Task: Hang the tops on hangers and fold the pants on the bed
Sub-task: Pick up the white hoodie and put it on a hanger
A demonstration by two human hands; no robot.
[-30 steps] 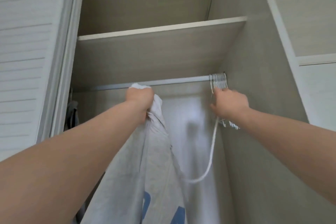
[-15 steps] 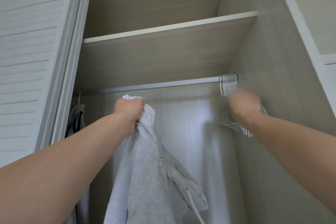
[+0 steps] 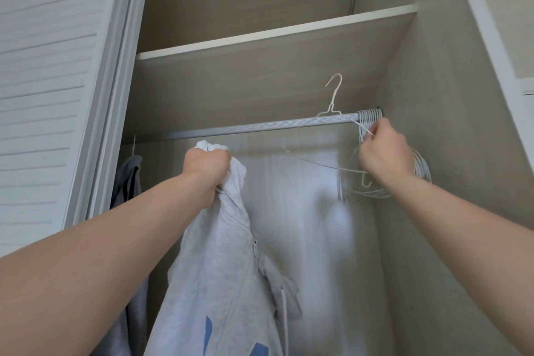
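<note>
The left hand, at about 8 o'clock from the middle of the view, is clenched in a fist round the bunched top of a light grey zip hoodie; the hoodie hangs straight down from that fist inside the wardrobe, towards 6 o'clock, with its zip pull showing, a white drawstring dangling on its 3 o'clock side and a blue print at the lower edge of the view. The fist sits just below the grey closet rod without touching it.

The right hand, at 3 o'clock, has its fingers curled and pinches the shoulder wire of a white wire hanger; the hanger is tilted, its hook above the rod at about 1 o'clock and hooked over nothing, its lower bar slanting below the rod towards the left hand.

A bundle of white hangers hangs packed together at the rod's 3 o'clock end, against the wardrobe's side wall; their lower loops show just behind and beyond the right wrist. A shelf runs above the rod at 12 o'clock; a white louvred door fills the 9 o'clock side; a dark grey garment hangs at the rod's 9 o'clock end, partly hidden behind the left forearm.
</note>
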